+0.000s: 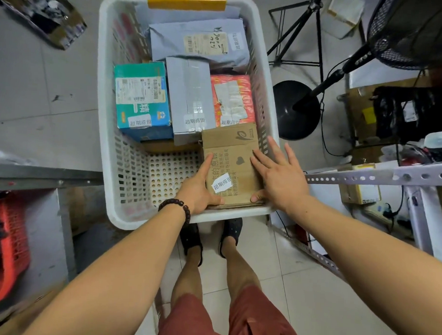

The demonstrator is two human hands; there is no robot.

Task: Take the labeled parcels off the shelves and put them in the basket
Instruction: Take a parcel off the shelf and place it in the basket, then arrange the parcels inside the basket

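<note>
Grey floor tiles (40, 96) run open on the far left. Nearer, a metal shelf (44, 177) edge crosses with a red basket (11, 246) beneath it.

At centre stands the white basket (102, 86), its perforated walls rising on all sides and a yellow handle (186, 1) at the far rim. Its near-left part is bare perforated bottom, the one free patch inside.

A teal box (141, 100) lies against the left wall. It bears a printed shipping label with barcodes, a large "精", and a white sticker reading "超期滞留".

The left hand (197, 191), a bead bracelet (177, 207) at its wrist, lays straight fingers along the left edge of the cardboard box (230, 157), thumb on the near edge.

A grey box (190, 97) sits beside the teal one, carrying the same sticker. Beyond it, a grey mailer (197, 43) shows a label with handwriting too loose to read surely.

An orange parcel (230, 99), right of the grey box, has torn labels and the sticker again.

The cardboard box fills the near-right corner, close to the near rim and right wall. It is printed with a heart and stickered "超期滞留".

The right hand (280, 180) rests flat on it, fingers spread, thumb at the near edge.

To the right, a fan base (295, 112) and tripod (296, 31) stand just beside the basket, and a perforated shelf rail (379, 175) juts toward it.
</note>
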